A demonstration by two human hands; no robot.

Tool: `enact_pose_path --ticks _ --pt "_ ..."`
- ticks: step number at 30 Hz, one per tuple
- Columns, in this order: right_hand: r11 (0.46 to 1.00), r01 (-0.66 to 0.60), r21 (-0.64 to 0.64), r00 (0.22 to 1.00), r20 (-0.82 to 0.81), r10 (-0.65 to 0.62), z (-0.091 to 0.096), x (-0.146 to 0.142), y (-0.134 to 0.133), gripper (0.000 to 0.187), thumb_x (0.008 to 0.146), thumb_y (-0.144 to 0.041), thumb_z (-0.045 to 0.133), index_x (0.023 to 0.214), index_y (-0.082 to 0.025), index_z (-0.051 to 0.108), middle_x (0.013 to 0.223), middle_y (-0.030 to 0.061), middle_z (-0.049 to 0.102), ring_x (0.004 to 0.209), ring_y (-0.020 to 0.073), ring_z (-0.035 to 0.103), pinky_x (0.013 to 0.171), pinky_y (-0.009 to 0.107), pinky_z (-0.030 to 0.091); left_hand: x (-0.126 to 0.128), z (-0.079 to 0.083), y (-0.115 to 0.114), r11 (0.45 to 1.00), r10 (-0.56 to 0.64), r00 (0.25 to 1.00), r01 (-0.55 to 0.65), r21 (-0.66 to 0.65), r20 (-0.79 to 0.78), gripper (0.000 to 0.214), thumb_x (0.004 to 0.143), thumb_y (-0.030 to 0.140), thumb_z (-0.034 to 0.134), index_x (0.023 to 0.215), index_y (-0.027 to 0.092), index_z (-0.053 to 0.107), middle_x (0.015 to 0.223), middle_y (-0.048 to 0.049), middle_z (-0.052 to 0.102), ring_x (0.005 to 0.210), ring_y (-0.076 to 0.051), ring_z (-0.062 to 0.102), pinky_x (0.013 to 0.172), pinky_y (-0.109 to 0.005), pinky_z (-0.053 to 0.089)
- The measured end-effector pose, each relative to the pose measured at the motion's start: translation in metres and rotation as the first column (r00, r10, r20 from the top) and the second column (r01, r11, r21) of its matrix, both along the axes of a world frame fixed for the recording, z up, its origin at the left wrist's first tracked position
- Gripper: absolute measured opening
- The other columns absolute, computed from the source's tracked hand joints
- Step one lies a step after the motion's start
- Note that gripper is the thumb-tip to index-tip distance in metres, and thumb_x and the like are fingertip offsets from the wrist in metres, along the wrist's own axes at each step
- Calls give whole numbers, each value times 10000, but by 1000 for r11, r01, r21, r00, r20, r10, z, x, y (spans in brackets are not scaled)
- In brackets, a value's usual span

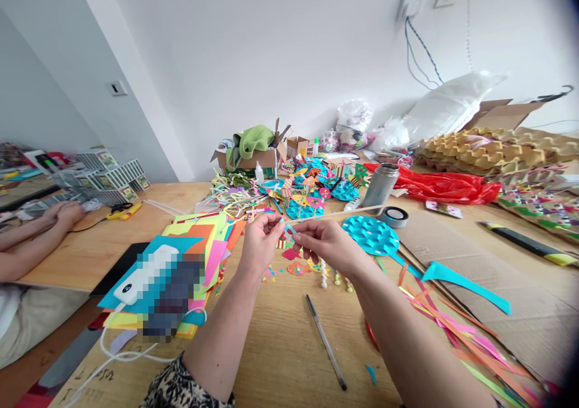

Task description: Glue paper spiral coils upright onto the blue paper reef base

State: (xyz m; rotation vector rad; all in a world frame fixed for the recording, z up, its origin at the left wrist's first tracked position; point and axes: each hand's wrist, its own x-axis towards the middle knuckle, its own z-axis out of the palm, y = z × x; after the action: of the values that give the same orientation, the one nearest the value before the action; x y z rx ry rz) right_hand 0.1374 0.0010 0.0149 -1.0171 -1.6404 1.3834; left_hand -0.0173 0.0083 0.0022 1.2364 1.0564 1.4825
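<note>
Hands sat over the bench [280, 360], centre. Your left hand [260, 242] and right hand [328, 245] each had a fingertip grip clamped on one small blue paper strip [290, 229], held between them just above the paper cut-outs [296, 268]. Pen [325, 342] lay nearer you.

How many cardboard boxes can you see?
3. A cloth-filled box at the back, a small box right of it, and a big open box far right. More may be hidden behind the clutter.

1 head-worn camera, facing forward-down, close over left hand [261, 239], right hand [325, 242], table [271, 348].
</note>
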Motion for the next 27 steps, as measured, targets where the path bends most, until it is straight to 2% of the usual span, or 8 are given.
enact_pose_path --ticks 4,7,13,17,21,27 --pt "998 39 38 999 -6 -39 3 0 -1 333 776 -453 618 848 -132 665 649 15 625 463 66 512 383 175 375 1 0 0 999 -36 999 36 -13 -25 191 679 277 692 782 129 629 653 4 621 536 -86 563 535 -204 480" --pt "997 49 62 999 -5 -48 6 0 -3 324 779 -449 617 837 -134 669 642 10 614 461 67 514 381 180 365 2 1 -1 999 -42 997 42 9 -60 162 721 281 660 771 135 609 655 1 616 562 -91 570 549 -202 484" --pt "1000 24 -1 1000 -1 -24 5 0 -4 341 769 -474 628 840 -143 668 685 34 655 498 88 562 404 189 407 3 0 -2 999 -23 997 24 21 -72 172 737 301 657 776 146 592 657 4 605 585 -101 582 554 -203 485" --pt "999 46 -15 996 -81 -47 2 1 -1 395 779 -528 603 824 -140 665 707 39 661 514 91 569 457 210 464 3 2 -3 996 -80 997 80 -37 8 202 723 313 672 785 134 603 649 7 598 581 -94 575 563 -208 482" --pt "996 50 -75 979 -193 -64 2 2 1 368 690 -484 711 807 -137 685 657 15 641 490 76 518 454 209 437 3 4 -5 981 -171 978 180 -69 116 214 687 284 712 799 129 615 656 5 615 582 -91 583 582 -216 477" --pt "986 -69 -152 955 -295 22 2 11 4 254 678 -374 757 739 -139 683 650 5 645 490 57 528 449 180 383 -2 8 -8 950 -270 930 300 -91 249 196 666 220 734 805 128 630 663 0 626 592 -91 589 608 -225 476"
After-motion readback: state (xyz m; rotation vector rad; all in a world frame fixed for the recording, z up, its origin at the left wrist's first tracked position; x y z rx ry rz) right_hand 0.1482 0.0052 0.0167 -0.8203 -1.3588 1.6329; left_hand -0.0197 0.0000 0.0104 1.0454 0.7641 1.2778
